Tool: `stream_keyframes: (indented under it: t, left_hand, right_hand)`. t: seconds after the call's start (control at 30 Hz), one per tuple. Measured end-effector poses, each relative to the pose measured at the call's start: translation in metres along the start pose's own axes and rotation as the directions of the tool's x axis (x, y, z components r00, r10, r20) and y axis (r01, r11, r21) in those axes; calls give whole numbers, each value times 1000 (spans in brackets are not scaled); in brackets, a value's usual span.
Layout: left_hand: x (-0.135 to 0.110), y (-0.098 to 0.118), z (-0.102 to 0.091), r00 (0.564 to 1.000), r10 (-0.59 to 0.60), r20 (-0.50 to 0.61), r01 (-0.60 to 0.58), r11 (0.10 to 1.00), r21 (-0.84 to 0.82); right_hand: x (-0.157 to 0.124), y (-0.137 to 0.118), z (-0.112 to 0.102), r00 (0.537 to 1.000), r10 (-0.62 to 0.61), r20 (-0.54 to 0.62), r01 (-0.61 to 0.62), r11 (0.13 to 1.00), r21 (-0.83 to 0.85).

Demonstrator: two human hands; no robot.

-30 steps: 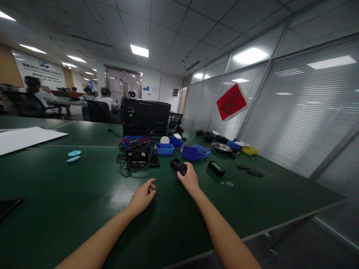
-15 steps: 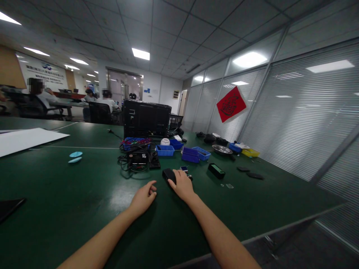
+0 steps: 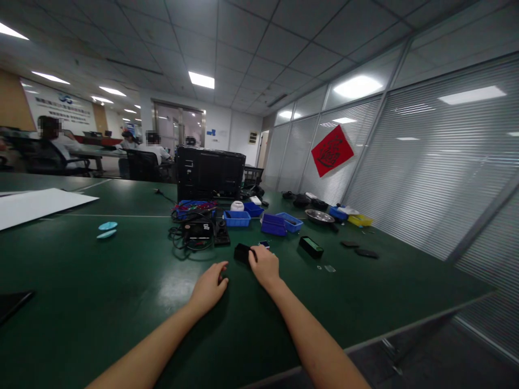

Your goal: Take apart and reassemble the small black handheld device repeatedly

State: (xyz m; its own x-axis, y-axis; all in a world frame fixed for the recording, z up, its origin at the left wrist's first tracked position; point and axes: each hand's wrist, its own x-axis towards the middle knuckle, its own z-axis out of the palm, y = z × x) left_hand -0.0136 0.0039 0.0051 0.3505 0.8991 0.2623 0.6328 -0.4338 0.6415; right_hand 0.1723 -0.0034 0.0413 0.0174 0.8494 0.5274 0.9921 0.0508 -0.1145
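My right hand (image 3: 264,266) has its fingers curled round the right end of a small black box-shaped object (image 3: 242,252) on the green table (image 3: 133,302). The left end of that object sticks out past my fingertips; its exact kind does not show. To its left, my left hand (image 3: 210,284) rests near the tabletop with fingers loosely bent, thumb apart, holding nothing. Just behind my right hand, a small device with a screen (image 3: 264,245) is partly hidden. Further right lies a black oblong case with a green top (image 3: 311,247).
Behind my hands sit a cable-wrapped black device (image 3: 198,230), blue bins (image 3: 237,219), a white ball (image 3: 237,206) and a large black monitor-like panel (image 3: 211,173). A metal bowl (image 3: 320,216) and flat black pieces (image 3: 366,253) are on the right. Light-blue pieces (image 3: 107,226) lie left.
My right hand's fingers have shifted from over the top of the black object to its right end. The left hand has barely moved. The view has shifted slightly.
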Motion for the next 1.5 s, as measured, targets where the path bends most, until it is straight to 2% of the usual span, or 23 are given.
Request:
stream_keyframes:
  t: [0.1, 0.23, 0.3, 0.4, 0.47, 0.57, 0.63, 0.73, 0.83, 0.97, 1.1, 1.3, 1.5]
  left_hand:
    - [1, 4, 2, 999, 44, -23, -42, 998, 54]
    - [7, 10, 7, 999, 32, -23, -29, 995, 93]
    - [11, 12, 11, 999, 25, -34, -22, 995, 98]
    - [17, 15, 20, 995, 76, -61, -69, 993, 99]
    - [19, 16, 24, 988, 135, -71, -127, 986, 105]
    - [19, 17, 27, 982, 174, -79, -164, 979, 117]
    - [19, 17, 26, 981, 170, -88, -158, 979, 128]
    - [17, 16, 24, 982, 170, -85, -157, 978, 139]
    - [15, 17, 21, 976, 200, -82, -188, 973, 134]
    - [10, 19, 17, 962, 260, -80, -251, 962, 109]
    - [7, 21, 13, 965, 258, -46, -255, 965, 62]
    - [6, 22, 11, 972, 233, -41, -233, 972, 10]
    - [8, 18, 15, 973, 192, -125, -195, 981, -11]
  right_hand:
    - [4, 10, -1, 997, 73, 16, -73, 996, -42]
    - [3, 8, 5, 980, 30, 195, -15, 997, -74]
    - [-1, 1, 8, 978, 6, 209, 6, 998, -57]
    - [-5, -11, 9, 989, -59, 134, 49, 996, 74]
    - [-4, -14, 7, 996, -82, 23, 76, 975, 207]
    - [1, -1, 1, 989, 20, -148, 31, 943, 331]
    - [7, 18, -2, 974, 138, -180, -63, 928, 368]
    - [16, 52, -3, 930, 352, -107, -291, 881, 373]
    - [19, 72, 2, 902, 431, 31, -418, 851, 319]
    - [15, 68, 15, 927, 346, 145, -369, 913, 173]
    - [10, 62, 27, 929, 322, 185, -333, 942, 35]
    - [10, 69, 29, 904, 370, 214, -391, 918, 64]
    - [9, 67, 24, 896, 399, 197, -420, 904, 80]
